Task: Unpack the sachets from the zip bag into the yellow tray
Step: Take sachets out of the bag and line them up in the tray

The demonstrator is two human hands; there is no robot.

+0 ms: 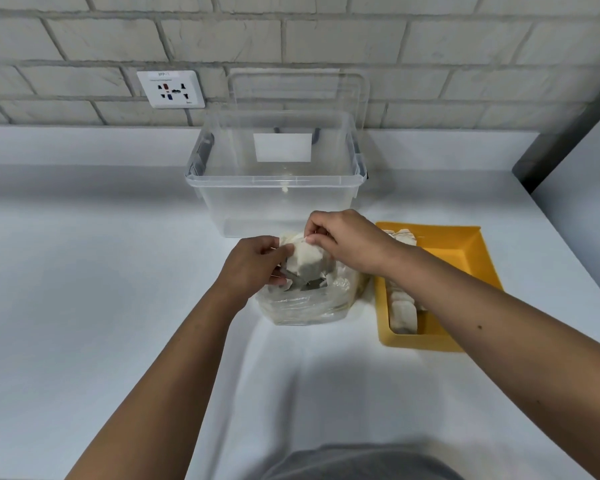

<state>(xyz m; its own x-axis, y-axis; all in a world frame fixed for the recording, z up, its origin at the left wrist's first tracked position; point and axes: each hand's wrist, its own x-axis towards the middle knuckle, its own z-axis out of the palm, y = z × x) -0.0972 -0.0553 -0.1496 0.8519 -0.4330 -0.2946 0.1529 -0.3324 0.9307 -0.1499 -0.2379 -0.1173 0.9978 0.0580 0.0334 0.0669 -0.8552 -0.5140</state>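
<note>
A clear zip bag [305,306] stands on the white table in the middle, holding several white sachets. At its mouth a bundle of white sachets [307,259] sticks up. My left hand [253,265] pinches the bundle's left side. My right hand [347,242] grips its top from the right. The yellow tray [465,258] lies just right of the bag, with a row of white sachets [402,313] along its left side; my right forearm crosses over it.
A large clear plastic bin [274,178] stands behind the bag, its lid leaning on the brick wall. A wall socket [170,89] is at the back left. A grey post rises at the far right.
</note>
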